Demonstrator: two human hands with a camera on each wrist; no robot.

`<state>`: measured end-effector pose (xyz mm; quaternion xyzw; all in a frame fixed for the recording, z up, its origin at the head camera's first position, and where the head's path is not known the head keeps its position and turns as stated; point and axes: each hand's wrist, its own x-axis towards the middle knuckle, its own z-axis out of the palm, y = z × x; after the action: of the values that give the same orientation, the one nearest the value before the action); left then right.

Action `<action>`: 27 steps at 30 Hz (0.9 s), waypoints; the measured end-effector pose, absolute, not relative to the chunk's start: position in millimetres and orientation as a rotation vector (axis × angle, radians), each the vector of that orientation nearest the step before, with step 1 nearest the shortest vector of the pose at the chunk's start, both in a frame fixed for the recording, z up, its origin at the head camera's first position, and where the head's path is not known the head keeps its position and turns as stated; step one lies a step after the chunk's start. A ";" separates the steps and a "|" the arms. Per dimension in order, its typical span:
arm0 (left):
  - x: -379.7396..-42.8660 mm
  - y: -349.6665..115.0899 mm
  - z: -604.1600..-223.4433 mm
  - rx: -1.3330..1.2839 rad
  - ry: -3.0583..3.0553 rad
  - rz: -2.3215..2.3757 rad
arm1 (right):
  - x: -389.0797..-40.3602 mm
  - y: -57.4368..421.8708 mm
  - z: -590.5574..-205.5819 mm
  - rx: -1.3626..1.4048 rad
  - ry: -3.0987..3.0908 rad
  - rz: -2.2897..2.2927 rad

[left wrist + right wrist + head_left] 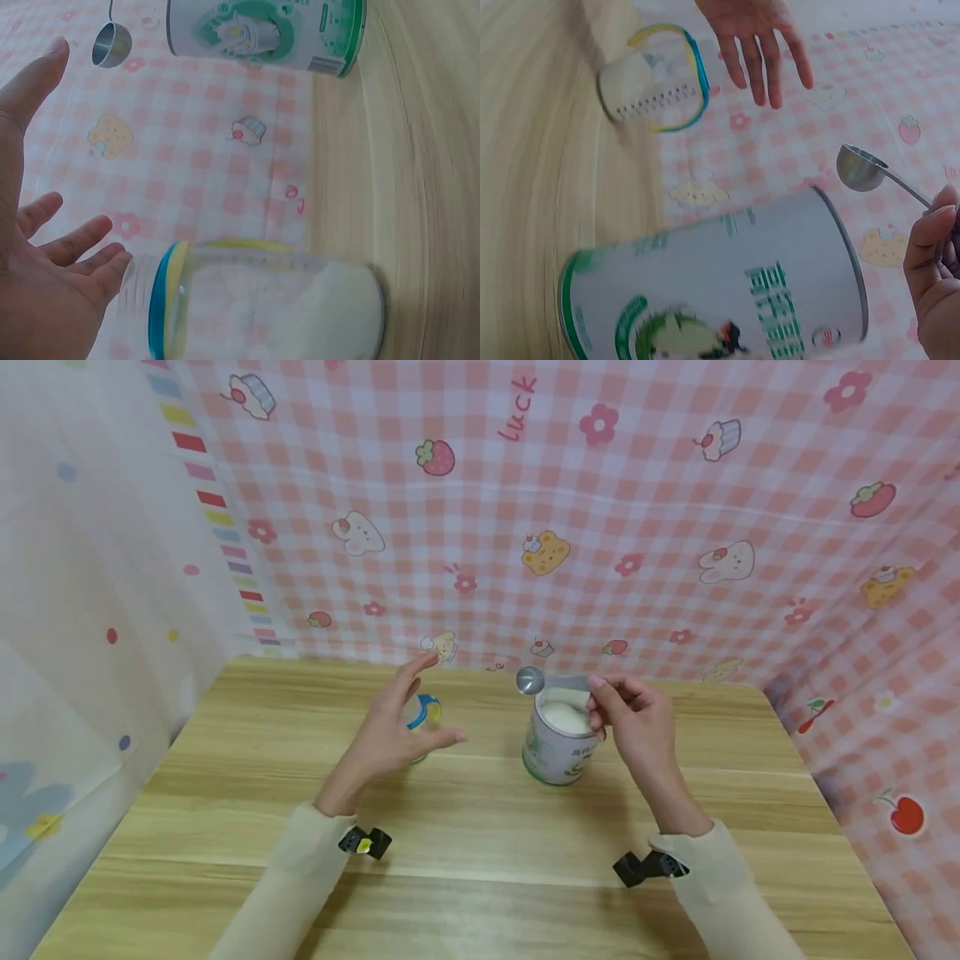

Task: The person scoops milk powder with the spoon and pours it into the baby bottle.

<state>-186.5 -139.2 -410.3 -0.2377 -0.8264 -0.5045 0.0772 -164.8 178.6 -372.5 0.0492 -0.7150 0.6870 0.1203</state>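
My right hand (pixel 641 722) pinches the handle of a metal measuring spoon (pixel 530 681) over the rim of a milk powder can (pixel 551 756). The spoon's round bowl sticks out to the left, above the can. White powder (pixel 566 718) shows inside the can, which stands upright without a lid. My left hand (pixel 386 731) hovers with thumb and fingers spread beside the mouth of a clear baby bottle (pixel 255 300), holding nothing. A blue and yellow ring with handles circles the bottle's upper part. White contents fill its lower end. The head view shows this bottle mostly hidden behind the left hand.
A wooden table (pixel 480 843) carries the can and bottle, with a gap between them. Pink checked cloth (pixel 480 527) hangs along the back edge and right side; a pale cloth (pixel 97 568) hangs at the left. Each wrist wears a small black camera.
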 end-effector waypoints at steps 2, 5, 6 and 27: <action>-187.1 -133.9 -411.1 -0.729 -2.467 -1.519 | -165.0 183.6 -373.0 0.139 -2.098 1.972; -187.7 -125.3 -412.2 -0.755 -2.473 -1.519 | -165.9 190.3 -374.2 0.123 -2.121 1.900; -187.8 -122.4 -412.5 -0.760 -2.476 -1.526 | -166.2 192.4 -375.0 0.116 -2.126 1.880; -195.0 -69.2 -437.6 -0.773 -2.571 -1.674 | -174.1 211.6 -390.3 0.247 -2.328 1.296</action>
<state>-195.0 -69.2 -437.6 -0.2444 -0.8126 -0.5290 -0.0111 -174.1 211.6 -390.3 0.0898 -0.8466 0.4713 0.2305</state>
